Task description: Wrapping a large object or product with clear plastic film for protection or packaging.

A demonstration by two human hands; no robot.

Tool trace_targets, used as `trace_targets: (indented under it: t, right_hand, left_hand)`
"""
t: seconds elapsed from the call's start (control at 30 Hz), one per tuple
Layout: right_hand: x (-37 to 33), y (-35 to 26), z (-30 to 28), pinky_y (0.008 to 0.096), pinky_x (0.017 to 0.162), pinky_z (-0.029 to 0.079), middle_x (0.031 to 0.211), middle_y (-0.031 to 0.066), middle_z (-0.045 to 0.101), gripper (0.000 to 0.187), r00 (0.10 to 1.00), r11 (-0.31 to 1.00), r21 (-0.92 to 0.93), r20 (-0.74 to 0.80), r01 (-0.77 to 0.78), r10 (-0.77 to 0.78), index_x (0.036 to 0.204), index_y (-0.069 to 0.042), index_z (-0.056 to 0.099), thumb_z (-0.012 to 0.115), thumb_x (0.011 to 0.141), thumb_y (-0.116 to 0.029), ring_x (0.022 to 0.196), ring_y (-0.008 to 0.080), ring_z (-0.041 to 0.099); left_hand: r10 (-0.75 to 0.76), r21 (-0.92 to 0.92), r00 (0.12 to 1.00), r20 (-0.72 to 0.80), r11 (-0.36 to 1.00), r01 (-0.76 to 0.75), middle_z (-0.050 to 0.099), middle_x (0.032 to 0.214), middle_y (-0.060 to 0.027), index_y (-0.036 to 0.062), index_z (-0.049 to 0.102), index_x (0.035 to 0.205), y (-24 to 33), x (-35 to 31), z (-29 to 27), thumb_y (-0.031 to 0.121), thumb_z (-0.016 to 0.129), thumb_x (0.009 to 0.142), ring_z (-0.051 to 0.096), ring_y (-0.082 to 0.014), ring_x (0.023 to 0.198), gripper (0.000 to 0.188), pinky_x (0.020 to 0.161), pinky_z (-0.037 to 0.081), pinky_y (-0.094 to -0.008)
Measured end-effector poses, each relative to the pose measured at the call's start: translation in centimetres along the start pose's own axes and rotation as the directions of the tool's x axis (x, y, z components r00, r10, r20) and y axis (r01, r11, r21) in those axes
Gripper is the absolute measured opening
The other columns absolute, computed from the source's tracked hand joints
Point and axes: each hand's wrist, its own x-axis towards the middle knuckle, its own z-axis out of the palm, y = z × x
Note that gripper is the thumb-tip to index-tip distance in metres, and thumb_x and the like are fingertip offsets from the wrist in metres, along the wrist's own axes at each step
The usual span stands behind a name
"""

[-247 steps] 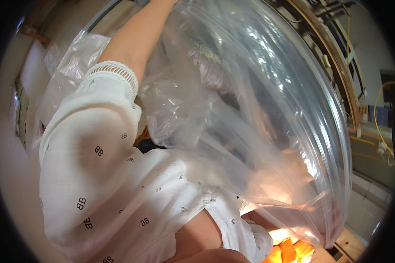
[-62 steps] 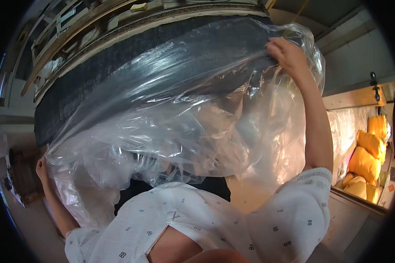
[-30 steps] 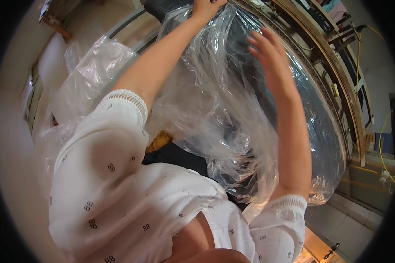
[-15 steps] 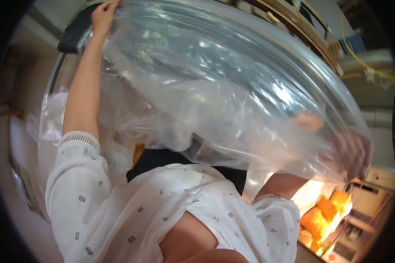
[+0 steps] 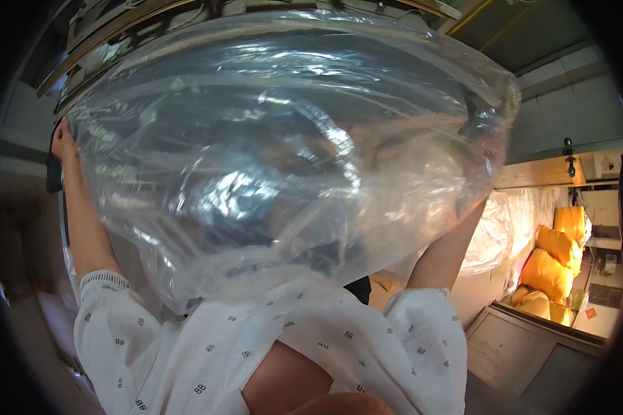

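A wide piece of clear plastic film (image 5: 208, 145), glossy and creased, spreads across most of the view in front of my chest. I cannot tell whether it is a bag or a loose sheet. At its far left edge my left hand (image 5: 64, 144) is closed on the film, with the arm stretched out. My right hand (image 5: 490, 142) holds up the right end and shows only dimly through the film, its fingers blurred. The film hangs between both raised arms, and its lower folds lie against my white printed shirt.
Behind the film runs a wooden frame or rack (image 5: 131, 34). To the right are bright yellow bundles (image 5: 550, 263), more clear plastic (image 5: 495, 235) and a wooden beam (image 5: 540, 173) with a dark metal fitting. A grey panelled surface (image 5: 512, 346) lies at the lower right.
The view has turned. My left hand has come lower and further left, my right hand higher and inward. The film now spreads more evenly between them, no longer slanting down to the right.
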Motion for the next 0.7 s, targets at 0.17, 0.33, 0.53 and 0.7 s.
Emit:
trace_targets:
  t: [0.17,0.33,0.53,0.7]
  right_hand:
    - [-3.0,2.0,0.7,0.0202,0.043,0.03,0.062,-0.0054,0.044,0.014,0.909,0.863,-0.387,-0.38,-0.325,0.172,0.09,-0.007,0.053,0.059,0.079,-0.013,0.051,0.0053,0.04]
    - [-1.7,-0.6,1.3,0.0331,0.059,0.042,0.068,0.0045,0.052,0.017,0.996,-0.067,-0.995,0.071,0.075,0.06,0.094,-0.008,0.053,0.056,0.077,-0.009,0.062,0.0222,0.054]
    - [8.7,-0.4,7.1,0.0346,0.071,0.044,0.087,0.0117,0.055,0.027,0.935,0.212,-0.938,0.206,0.273,-0.289,0.09,-0.003,0.06,0.058,0.083,-0.03,0.077,0.0257,0.055]
    - [15.4,3.0,9.6,0.0302,0.071,0.043,0.082,0.0101,0.06,0.033,0.994,0.299,-0.954,0.053,0.024,0.091,0.089,-0.001,0.062,0.062,0.083,-0.033,0.075,0.0193,0.056]
  left_hand:
    - [0.073,0.15,0.978,0.197,0.983,-0.104,0.067,0.102,-0.0057,0.0081,0.067,0.106,-3.2,0.7,-4.0,0.046,0.057,0.085,0.06,-0.019,0.097,0.044,0.085,0.043,-0.0282]
    - [0.061,0.265,0.98,0.187,0.958,-0.11,0.067,0.101,-0.0067,0.0085,0.066,0.107,-3.3,-0.4,-6.2,0.042,0.055,0.087,0.061,-0.0202,0.095,0.04,0.083,0.044,-0.0292]
    - [0.062,0.215,0.981,0.184,0.971,-0.102,0.067,0.099,-0.0078,0.0078,0.067,0.103,-3.9,-0.1,-5.7,0.042,0.055,0.087,0.061,-0.0214,0.093,0.04,0.083,0.044,-0.0307]
    - [0.084,0.221,0.983,0.16,0.968,-0.119,0.066,0.101,-0.0083,0.0079,0.067,0.103,-5.5,-0.1,-5.7,0.043,0.055,0.087,0.061,-0.0212,0.094,0.04,0.083,0.044,-0.0305]
